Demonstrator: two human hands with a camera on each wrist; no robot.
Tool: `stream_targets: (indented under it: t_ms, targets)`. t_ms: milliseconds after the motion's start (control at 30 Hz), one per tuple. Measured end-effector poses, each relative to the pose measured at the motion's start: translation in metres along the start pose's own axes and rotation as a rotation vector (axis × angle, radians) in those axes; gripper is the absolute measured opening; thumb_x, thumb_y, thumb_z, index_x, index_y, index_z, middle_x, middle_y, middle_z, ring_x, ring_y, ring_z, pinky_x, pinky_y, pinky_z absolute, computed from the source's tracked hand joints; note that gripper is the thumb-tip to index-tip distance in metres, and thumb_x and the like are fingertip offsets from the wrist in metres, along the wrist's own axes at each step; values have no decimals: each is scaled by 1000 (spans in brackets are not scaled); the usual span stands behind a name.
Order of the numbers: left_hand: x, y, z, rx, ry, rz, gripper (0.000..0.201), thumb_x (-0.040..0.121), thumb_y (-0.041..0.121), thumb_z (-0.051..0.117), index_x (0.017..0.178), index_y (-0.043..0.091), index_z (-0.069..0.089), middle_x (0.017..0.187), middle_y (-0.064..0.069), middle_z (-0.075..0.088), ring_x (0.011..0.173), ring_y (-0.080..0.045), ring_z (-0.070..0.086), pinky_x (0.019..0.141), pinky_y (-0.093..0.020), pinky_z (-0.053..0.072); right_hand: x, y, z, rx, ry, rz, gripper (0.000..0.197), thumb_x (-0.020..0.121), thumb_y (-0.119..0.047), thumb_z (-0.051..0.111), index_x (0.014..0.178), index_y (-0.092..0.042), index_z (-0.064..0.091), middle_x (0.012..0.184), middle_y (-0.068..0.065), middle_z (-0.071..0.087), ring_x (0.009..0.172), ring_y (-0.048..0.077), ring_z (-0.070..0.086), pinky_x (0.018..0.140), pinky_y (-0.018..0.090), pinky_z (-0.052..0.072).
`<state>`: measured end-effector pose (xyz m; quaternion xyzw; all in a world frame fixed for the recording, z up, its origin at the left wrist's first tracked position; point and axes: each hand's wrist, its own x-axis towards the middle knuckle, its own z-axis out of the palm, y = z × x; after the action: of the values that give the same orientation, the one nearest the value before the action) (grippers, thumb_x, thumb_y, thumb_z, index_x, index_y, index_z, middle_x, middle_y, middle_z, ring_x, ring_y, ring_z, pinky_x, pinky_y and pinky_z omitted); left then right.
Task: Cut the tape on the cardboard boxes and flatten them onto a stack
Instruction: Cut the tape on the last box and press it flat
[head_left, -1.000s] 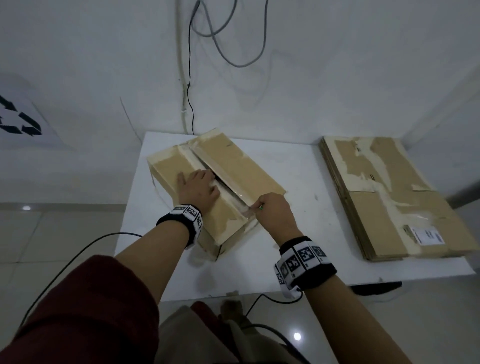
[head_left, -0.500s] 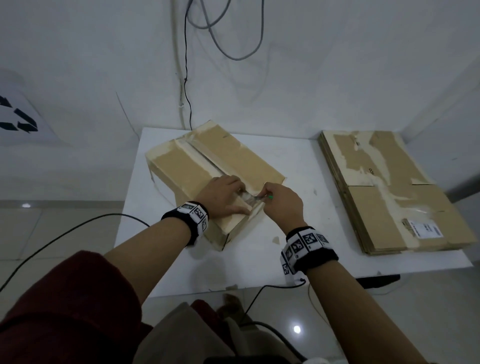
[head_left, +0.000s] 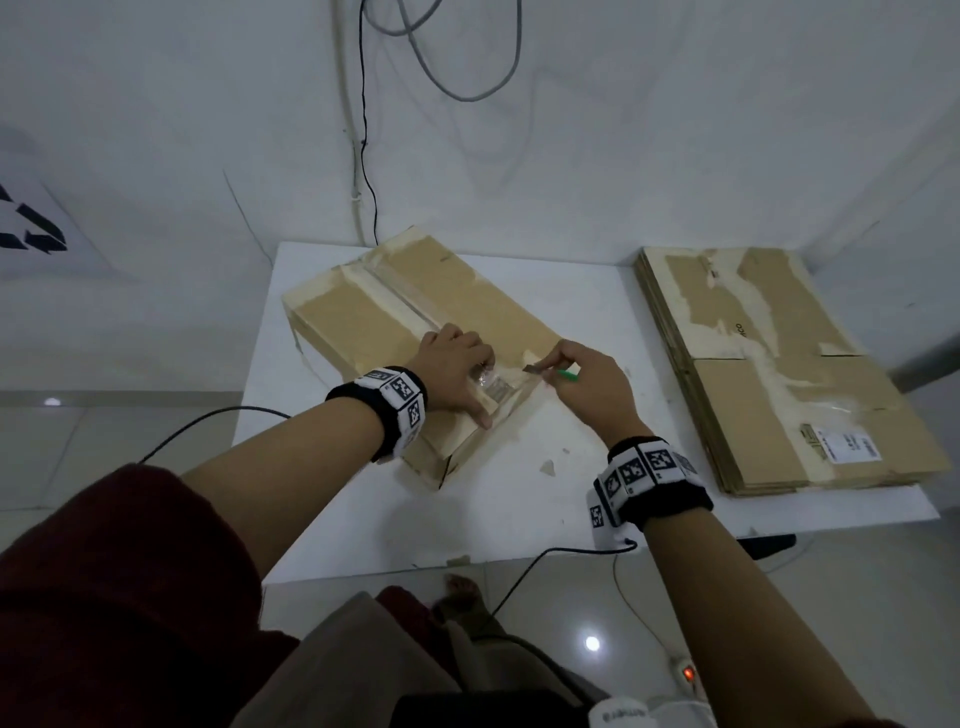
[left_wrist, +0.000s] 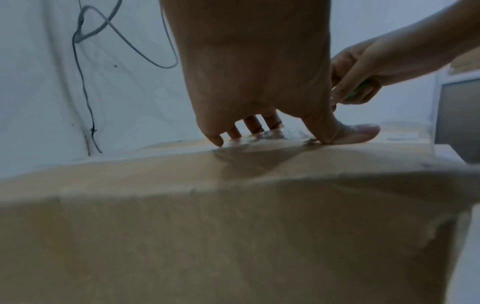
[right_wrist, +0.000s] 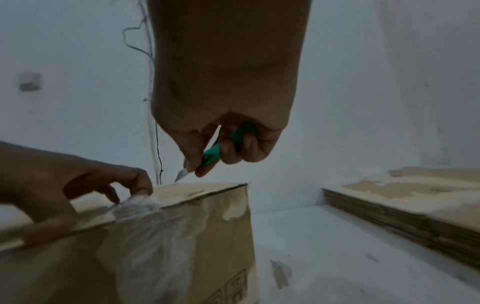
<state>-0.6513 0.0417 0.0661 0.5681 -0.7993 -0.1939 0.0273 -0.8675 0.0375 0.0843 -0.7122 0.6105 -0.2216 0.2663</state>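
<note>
A taped cardboard box (head_left: 363, 312) lies at an angle on the white table (head_left: 519, 499). My left hand (head_left: 467, 384) sits on the near end of its top seam. Its fingers pinch a crumpled strip of clear tape (head_left: 487, 383), which also shows as clear tape (right_wrist: 135, 202) in the right wrist view, and its thumb (left_wrist: 348, 133) presses flat on the box (left_wrist: 233, 226). My right hand (head_left: 582, 379) hovers just right of the seam and grips a green cutter (head_left: 553, 371). The cutter (right_wrist: 213, 154) has its blade out, pointing at the box's top edge (right_wrist: 202, 191).
A stack of flattened boxes (head_left: 779, 374) fills the right end of the table. The stack (right_wrist: 415, 205) stands about a hand's width from the box. Cables hang on the wall (head_left: 363, 156) behind. A black cord (head_left: 208, 421) trails off the table's left.
My left hand slid from the middle of the box top down to the near end of the seam and took hold of the loose tape. My right hand with the cutter drew slightly right.
</note>
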Motion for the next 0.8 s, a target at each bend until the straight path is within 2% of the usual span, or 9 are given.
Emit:
stream_targets:
  t_ms: [167, 200, 300, 400, 500, 567, 667, 733, 800]
  targets:
    - [0, 4, -2, -19, -2, -1, 76, 53, 62, 81, 112, 24, 52, 111, 6, 53, 114, -22, 33, 92, -34, 25, -2, -2, 18, 156, -54, 44, 12, 78, -44, 76, 77, -34, 69, 85, -9, 66, 90, 5, 61, 79, 26, 45]
    - [-1, 5, -2, -30, 2, -7, 76, 53, 61, 82, 112, 24, 52, 111, 6, 53, 114, -22, 33, 91, -33, 24, -2, -2, 23, 200, -62, 45, 13, 78, -43, 77, 78, -32, 70, 85, -6, 67, 89, 7, 62, 80, 26, 45]
    - [-2, 4, 0, -42, 15, -14, 77, 51, 60, 83, 112, 24, 52, 111, 7, 52, 115, -22, 32, 91, -32, 24, -6, -3, 28, 288, -108, 61, 6, 81, -21, 76, 78, -24, 71, 83, 2, 71, 83, 11, 66, 88, 30, 45]
    - [-2, 5, 1, -44, 19, -17, 78, 51, 60, 84, 113, 24, 52, 113, 7, 52, 116, -22, 32, 94, -33, 24, -13, 2, 26, 334, -125, 96, 8, 81, -10, 73, 78, -17, 71, 77, 1, 71, 82, 11, 64, 96, 32, 44]
    - [-2, 6, 1, -59, 20, -18, 79, 51, 59, 84, 114, 24, 52, 114, 7, 52, 118, -23, 31, 96, -33, 23, -24, 2, 34, 386, -22, 130, 13, 82, -6, 70, 77, -18, 70, 75, -5, 69, 80, 10, 64, 88, 24, 44]
    - [-1, 6, 1, -68, 18, -19, 78, 52, 58, 84, 113, 23, 52, 113, 6, 52, 117, -23, 31, 96, -33, 24, -32, -3, 43, 422, 42, 153, 7, 84, -8, 69, 79, -12, 69, 72, -6, 67, 79, 10, 63, 83, 21, 42]
    - [-1, 4, 0, -86, 34, -12, 77, 51, 57, 85, 111, 22, 51, 110, 6, 52, 116, -23, 32, 94, -33, 25, -42, -9, 55, 503, 42, 182, 11, 85, -6, 67, 77, -13, 69, 70, -7, 67, 80, 13, 64, 87, 28, 47]
    - [0, 5, -1, -96, 42, -12, 77, 50, 57, 85, 110, 23, 50, 108, 7, 51, 114, -23, 32, 92, -32, 25, -46, -11, 57, 495, 23, 164, 15, 86, -6, 67, 77, -18, 68, 71, -6, 67, 80, 11, 63, 83, 24, 46]
    - [0, 5, -2, -96, 28, -16, 74, 52, 59, 84, 107, 23, 50, 104, 8, 51, 110, -20, 34, 91, -33, 26, -47, -8, 54, 493, -5, 161, 12, 86, -7, 67, 79, -16, 69, 75, 0, 69, 80, 8, 63, 81, 21, 43]
